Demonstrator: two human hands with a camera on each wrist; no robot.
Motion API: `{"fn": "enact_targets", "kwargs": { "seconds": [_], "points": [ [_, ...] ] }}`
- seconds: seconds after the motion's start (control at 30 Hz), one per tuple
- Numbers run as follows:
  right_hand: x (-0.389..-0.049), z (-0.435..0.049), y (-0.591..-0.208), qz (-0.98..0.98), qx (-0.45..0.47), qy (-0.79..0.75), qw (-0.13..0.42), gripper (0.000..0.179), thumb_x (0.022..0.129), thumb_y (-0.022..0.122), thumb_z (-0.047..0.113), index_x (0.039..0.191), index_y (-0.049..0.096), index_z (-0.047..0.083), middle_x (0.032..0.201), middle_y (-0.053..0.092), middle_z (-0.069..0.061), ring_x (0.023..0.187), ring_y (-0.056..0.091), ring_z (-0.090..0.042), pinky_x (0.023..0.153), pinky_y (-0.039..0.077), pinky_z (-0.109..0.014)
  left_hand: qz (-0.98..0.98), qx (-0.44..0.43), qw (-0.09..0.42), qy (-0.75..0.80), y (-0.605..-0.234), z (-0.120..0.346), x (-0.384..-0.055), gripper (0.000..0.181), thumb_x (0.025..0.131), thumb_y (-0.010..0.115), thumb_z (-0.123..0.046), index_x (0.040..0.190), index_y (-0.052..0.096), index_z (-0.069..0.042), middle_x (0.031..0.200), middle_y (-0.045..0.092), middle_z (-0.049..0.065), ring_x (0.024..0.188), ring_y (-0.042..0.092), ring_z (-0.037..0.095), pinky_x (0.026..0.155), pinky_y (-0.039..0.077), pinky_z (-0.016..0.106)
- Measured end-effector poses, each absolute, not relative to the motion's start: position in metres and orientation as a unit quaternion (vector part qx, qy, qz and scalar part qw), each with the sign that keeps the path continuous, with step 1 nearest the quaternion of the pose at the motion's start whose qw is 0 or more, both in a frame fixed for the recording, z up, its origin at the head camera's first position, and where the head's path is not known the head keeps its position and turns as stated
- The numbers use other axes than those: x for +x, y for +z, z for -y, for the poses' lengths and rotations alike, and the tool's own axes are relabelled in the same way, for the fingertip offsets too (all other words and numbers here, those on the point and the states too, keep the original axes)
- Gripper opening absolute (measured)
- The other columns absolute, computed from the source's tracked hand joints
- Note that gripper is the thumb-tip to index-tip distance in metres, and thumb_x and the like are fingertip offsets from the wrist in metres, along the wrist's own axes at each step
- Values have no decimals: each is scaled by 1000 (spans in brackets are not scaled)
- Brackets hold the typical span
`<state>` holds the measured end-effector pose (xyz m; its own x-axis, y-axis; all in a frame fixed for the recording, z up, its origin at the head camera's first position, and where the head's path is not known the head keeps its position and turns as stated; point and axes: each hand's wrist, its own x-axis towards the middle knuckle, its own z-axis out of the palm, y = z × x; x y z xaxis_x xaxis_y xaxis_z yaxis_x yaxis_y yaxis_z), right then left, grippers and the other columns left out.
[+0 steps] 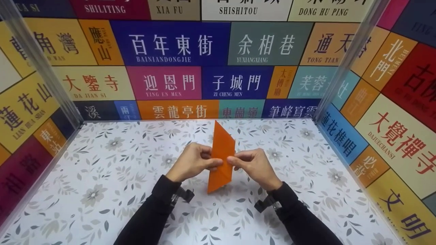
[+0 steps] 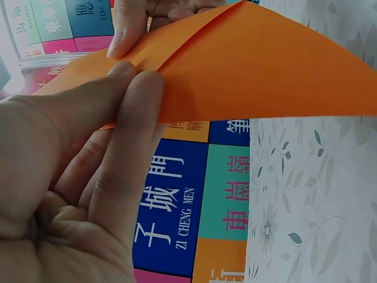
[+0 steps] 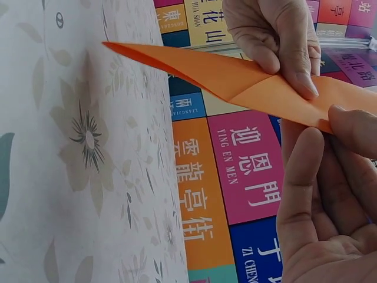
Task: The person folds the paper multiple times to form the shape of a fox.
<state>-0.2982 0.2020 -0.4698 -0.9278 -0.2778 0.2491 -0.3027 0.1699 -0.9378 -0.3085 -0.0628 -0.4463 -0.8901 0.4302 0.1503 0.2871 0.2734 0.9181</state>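
A folded sheet of orange paper (image 1: 223,146) stands upright, long and pointed at both ends, above the table. My left hand (image 1: 196,160) pinches its left edge, thumb on the near face. On the opposite edge, my right hand (image 1: 253,166) pinches the paper between thumb and fingers. In the left wrist view, a folded layer of the orange paper (image 2: 253,71) runs slantwise near the left fingertips. The right wrist view shows a diagonal crease across the orange paper (image 3: 259,91) between the two hands.
The table (image 1: 129,170) has a white cover printed with grey flowers and leaves. Colourful panels with Chinese lettering (image 1: 170,44) form a wall behind and at both sides. Clear upright strips (image 1: 347,64) stand at the back corners.
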Motion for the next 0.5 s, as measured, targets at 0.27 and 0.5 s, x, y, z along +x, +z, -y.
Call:
{"fn": "enact_targets", "kwargs": {
  "seconds": [0.27,0.5],
  "points": [
    [-297,-201,-467,751,193,632,0,14,105,89,18,108,93,5,97,89,-12,83,78,-15,82,66,-30,-793,240,81,554,-440,65,-307,14,101,94,-21,94,88,-10,87,89,8,82,88,19,81,74,39],
    [-296,-200,-468,731,193,654,-17,18,106,87,16,113,91,0,104,92,-8,90,87,-18,91,73,-37,-797,241,80,549,-438,65,-305,10,101,94,-20,97,90,-11,88,89,7,81,88,17,80,74,36]
  ]
}}
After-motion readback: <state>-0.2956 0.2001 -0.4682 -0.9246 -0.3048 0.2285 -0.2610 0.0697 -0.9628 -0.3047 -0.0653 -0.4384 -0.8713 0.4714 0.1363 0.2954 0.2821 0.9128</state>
